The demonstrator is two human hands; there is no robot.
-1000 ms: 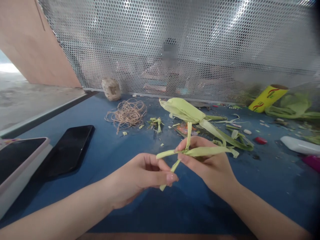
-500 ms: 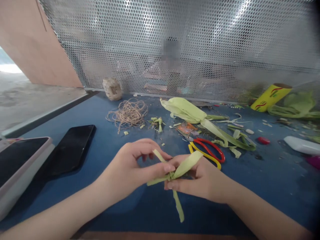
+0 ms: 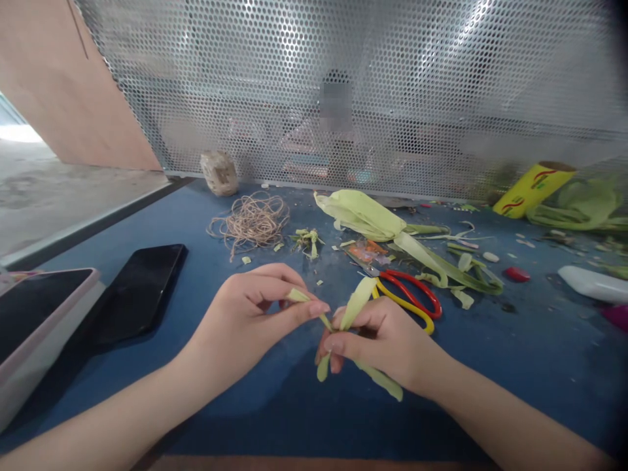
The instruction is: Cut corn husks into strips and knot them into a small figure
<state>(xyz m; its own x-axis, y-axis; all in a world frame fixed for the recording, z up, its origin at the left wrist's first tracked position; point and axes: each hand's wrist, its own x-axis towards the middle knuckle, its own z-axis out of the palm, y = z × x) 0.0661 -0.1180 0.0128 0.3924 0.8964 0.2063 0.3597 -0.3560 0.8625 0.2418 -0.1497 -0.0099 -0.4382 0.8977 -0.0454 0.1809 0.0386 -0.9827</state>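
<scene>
Pale green corn husk strips (image 3: 359,301), joined at a small centre, are held between my two hands above the blue table. My right hand (image 3: 387,340) pinches that centre between thumb and fingers, with strips sticking out above and below it. Thumb and forefinger of my left hand (image 3: 265,304) are closed on one narrow strip at the left. Just behind my right hand lie scissors (image 3: 409,294) with red and yellow handles. A larger bundle of corn husk (image 3: 366,212) rests farther back, beside a small knotted husk piece (image 3: 311,242).
Tangled brown twine (image 3: 258,222) and a wrapped lump (image 3: 219,173) sit at the back left. Two phones, one black (image 3: 142,288), lie at the left. A yellow tube (image 3: 532,190), a red cap (image 3: 517,274) and a white bottle (image 3: 591,283) are at the right. A perforated metal screen (image 3: 275,91) borders the table.
The husk piece has turned in my right hand, so its strips point differently. My left hand has shifted slightly left and now grips the narrow strip away from the centre.
</scene>
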